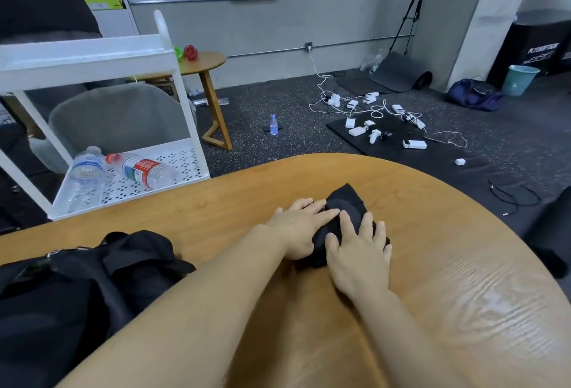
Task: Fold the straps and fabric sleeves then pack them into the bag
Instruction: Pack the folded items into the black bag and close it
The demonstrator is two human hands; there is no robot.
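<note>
Folding step: left hand (296, 227) and right hand (358, 248), fingers flat, press the black fabric sleeve (346, 205). Next probably packing into the bag (92, 279) at 9 o'clock.

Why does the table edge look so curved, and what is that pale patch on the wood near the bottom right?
Head view: the wide-angle lens bends straight lines, so the table rim and the white cart look bowed. The pale patch is glare from room light on the wood. The black fabric under the left hand and right hand shows almost no detail. The far floor is soft.
</note>
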